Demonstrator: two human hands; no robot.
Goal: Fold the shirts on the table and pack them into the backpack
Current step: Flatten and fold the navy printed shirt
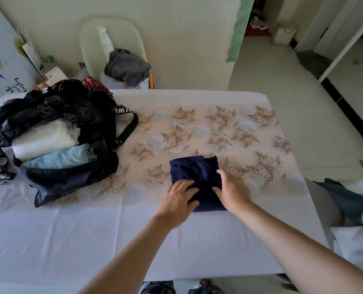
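A navy shirt point(194, 169), folded into a small rectangle, lies on the table point(134, 240) over the floral cloth. My left hand point(177, 200) rests flat on its near left part with fingers spread. My right hand point(231, 190) presses flat on its right side. An open black backpack point(70, 172) stands at the table's left. Inside it I see a folded white shirt point(43, 139) and a light blue shirt point(64, 158).
A grey garment point(126, 66) lies on a white chair point(112, 32) behind the table. More cloth, dark and white point(350, 200), is piled at the right edge. Tiled floor point(282, 81) opens to the far right. Boxes and papers point(53, 75) stand behind the backpack.
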